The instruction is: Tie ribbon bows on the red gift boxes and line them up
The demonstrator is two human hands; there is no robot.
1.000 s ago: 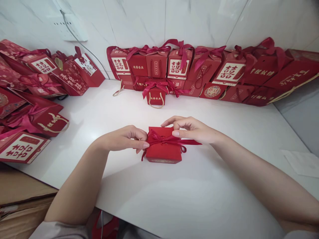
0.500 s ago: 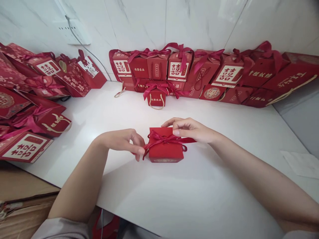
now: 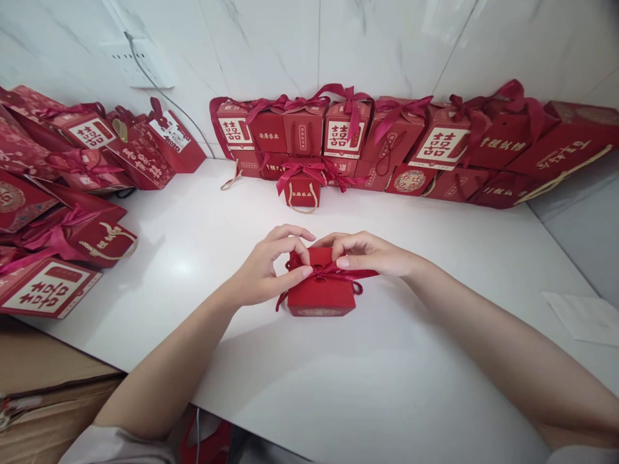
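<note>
The red box (image 3: 321,299) sits on the middle of your white desk (image 3: 401,380), set back from the near edge, between your two hands. A dark red ribbon (image 3: 360,274) crosses its top, gathered at the centre, with one tail reaching past the right side and another hanging at the left. A twisted cord handle (image 3: 358,288) loops out at the right side.

Your left hand (image 3: 264,267) comes in from the left, thumb and index tips brought together on the ribbon just left of the gather, other fingers raised over the box's back left corner. Your right hand (image 3: 374,252) pinches the ribbon between thumb and index right of the gather, with further fingers reaching behind the back edge. The body of the box lies just below and in front of both pinches.

Beyond it, nearer the far edge, stands a small box (image 3: 302,194) with a bow and pale cord. Behind that, a stacked row of red gift boxes (image 3: 393,149) lines the far edge by the wall. More red boxes (image 3: 97,182) crowd the desk's left end. A white sheet (image 3: 583,319) lies near the right edge, and brown cardboard (image 3: 53,357) shows below the near left edge.
</note>
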